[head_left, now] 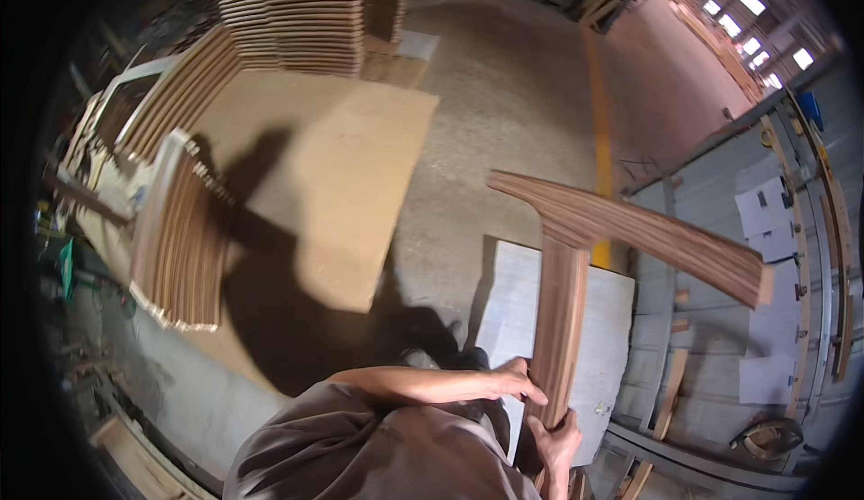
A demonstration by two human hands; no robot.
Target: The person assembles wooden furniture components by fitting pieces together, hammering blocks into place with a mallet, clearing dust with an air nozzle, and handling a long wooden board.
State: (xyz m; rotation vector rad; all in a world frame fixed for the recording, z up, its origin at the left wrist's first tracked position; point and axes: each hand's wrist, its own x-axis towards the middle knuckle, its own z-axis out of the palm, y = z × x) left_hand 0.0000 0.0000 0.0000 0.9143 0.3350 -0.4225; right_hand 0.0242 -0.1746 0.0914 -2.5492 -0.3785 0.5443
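A T-shaped wooden piece [564, 306] with striped brown grain rises away from me, its wide crosspiece [643, 230] at the far end. On the left edge of its upright part, my left hand [517, 381] is closed, fingers lying over the wood. My right hand [556, 439] grips the opposite edge a little nearer to me, thumb and fingers bent round it. The near end of the piece is partly hidden by my hands and body. Under it lies a pale grey-white board [605, 347].
At left, a stack of curved wooden slats [180, 239] stands on a tan sheet [333, 149]. Taller stacks of wooden parts [315, 14] rise behind. To the right is a grey metal wall [702, 230] with hung papers [769, 320]. A yellow line [598, 140] runs along the concrete floor.
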